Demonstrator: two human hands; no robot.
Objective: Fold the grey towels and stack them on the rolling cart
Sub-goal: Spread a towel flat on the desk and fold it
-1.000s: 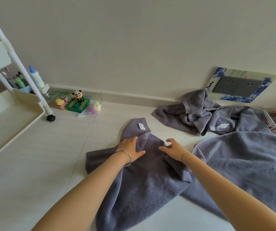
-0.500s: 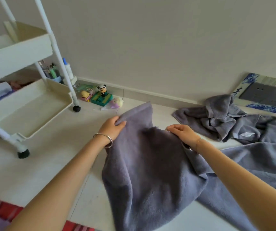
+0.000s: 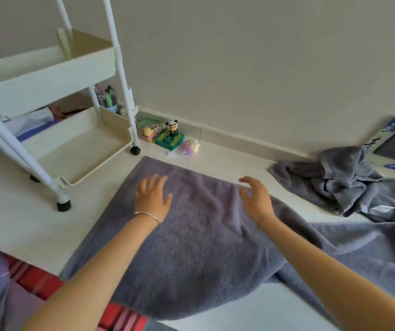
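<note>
Wears a thin silver bangle (image 3: 146, 215) on the left wrist. Has a finer, faint band (image 3: 260, 218) round the right wrist. Shows both forearms bare.

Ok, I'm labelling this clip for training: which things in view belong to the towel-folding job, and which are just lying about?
Job: spread grey towel, crumpled grey towels, rolling cart, left hand, right hand.
Lying about: panda figurine, purple plush toy, pen cup, red striped cloth.

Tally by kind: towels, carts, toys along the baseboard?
grey towels: 3 (spread towel, crumpled pile, right-hand towel; pile may hide more)
rolling cart: 1
toys: 3 (panda figure, yellow toy, purple toy)
total: 7
</note>
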